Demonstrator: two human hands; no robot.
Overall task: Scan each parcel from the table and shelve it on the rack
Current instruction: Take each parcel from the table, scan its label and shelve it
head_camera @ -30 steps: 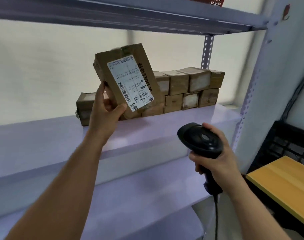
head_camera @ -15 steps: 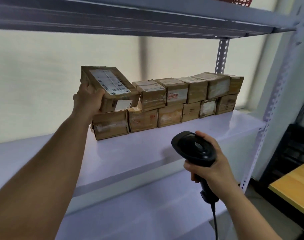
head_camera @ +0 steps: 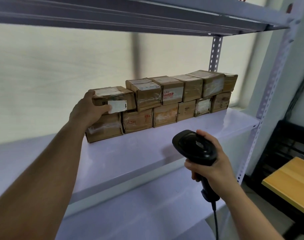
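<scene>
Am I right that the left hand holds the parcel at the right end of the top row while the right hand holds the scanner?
Not quite: the head view shows the left hand holding the parcel at the left end of the top row, while the right hand holds the scanner.

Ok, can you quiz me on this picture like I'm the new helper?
1. True or false: the left hand holds the black scanner.
2. Where is the parcel that the left hand grips? A, on the floor; B, on top of the leftmost bottom box; C, in a bag.
3. Fill in: the boxes on the shelf stand in ___ rows.
Key: 1 false, the right hand holds it. 2 B. 3 two.
</scene>
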